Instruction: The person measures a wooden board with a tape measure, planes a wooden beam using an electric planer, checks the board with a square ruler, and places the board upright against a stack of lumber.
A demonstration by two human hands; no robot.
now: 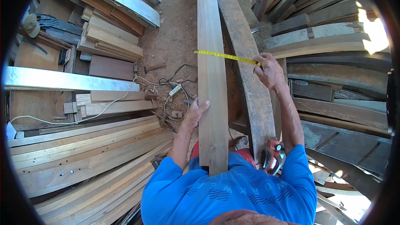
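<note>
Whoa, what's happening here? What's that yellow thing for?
A person's right hand holds a yellow measuring tape, pulled out across a long plank. It's probably for checking the plank's width. The left hand grips the plank's left edge, thumb on top. The plank's near end is at the person's waist. A red power tool sits close by, with nobody holding it.

Plank (214, 85) — smooth, matt wood; bench (259, 100) — rough, scuffed wood.
</note>
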